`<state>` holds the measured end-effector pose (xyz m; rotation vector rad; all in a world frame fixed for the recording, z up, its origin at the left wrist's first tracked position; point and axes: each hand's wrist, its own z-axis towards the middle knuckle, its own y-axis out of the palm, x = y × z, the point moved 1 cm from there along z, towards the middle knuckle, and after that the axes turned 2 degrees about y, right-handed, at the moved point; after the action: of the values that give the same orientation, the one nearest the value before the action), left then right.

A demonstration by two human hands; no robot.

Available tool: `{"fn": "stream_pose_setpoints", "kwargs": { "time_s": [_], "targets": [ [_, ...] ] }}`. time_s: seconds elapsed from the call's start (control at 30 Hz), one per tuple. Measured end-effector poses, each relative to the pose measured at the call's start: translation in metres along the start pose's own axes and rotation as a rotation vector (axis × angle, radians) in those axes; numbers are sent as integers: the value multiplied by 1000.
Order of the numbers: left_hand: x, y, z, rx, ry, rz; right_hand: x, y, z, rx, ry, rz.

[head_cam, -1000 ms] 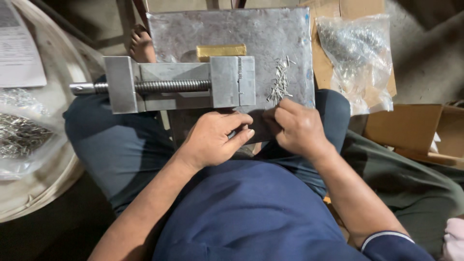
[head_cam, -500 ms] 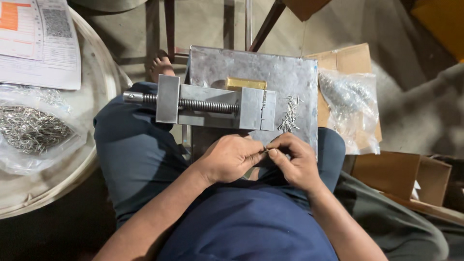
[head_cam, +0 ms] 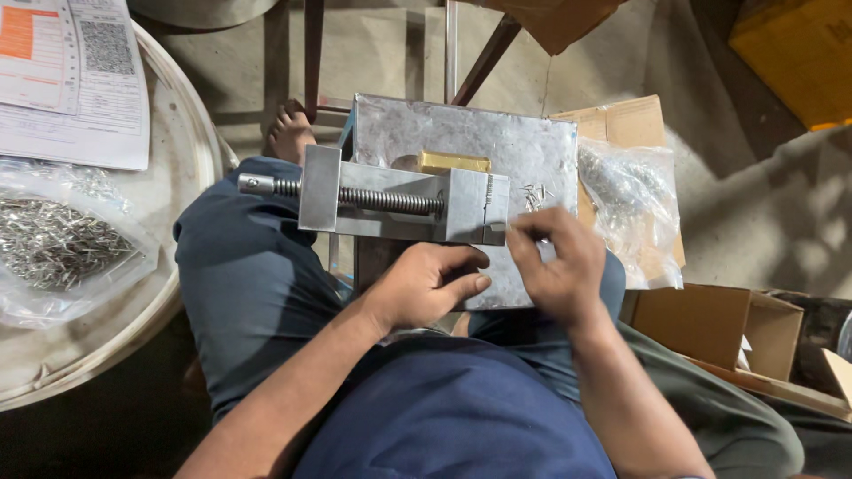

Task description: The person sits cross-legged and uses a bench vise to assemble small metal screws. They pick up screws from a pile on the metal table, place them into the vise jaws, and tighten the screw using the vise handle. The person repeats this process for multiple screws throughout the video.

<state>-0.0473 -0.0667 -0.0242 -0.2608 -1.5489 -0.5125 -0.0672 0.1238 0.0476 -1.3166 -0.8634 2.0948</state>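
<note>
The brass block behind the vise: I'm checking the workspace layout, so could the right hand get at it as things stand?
Probably yes. The right hand is raised beside the vise, and the brass block lies uncovered on the metal plate, with nothing between.

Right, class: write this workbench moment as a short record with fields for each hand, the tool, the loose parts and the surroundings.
Left hand: left hand rests on the metal plate, just below the vise, fingers curled.
Right hand: right hand is raised at the vise's jaw end, fingertips pinched; whatever it holds is too small to tell.
Tool: steel vise with a threaded screw, lying on the plate.
Loose parts: small metal pins on the plate; a brass block behind the vise.
Surroundings: bag of pins at right, another bag on a round tray.
</note>
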Motion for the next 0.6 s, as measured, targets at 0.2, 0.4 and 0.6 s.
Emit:
{"fn": "stream_pose_setpoints", "kwargs": {
  "time_s": [0.2,0.4,0.6],
  "targets": [
    [2,-4,0,-5,21,111,-9,3,24,-42,-23,-40],
    [5,-6,-1,-26,-28,60,-17,4,30,-64,-71,-96],
    [7,-6,-1,-22,-19,72,-17,4,31,-60,-83,-100]
  ]
}}
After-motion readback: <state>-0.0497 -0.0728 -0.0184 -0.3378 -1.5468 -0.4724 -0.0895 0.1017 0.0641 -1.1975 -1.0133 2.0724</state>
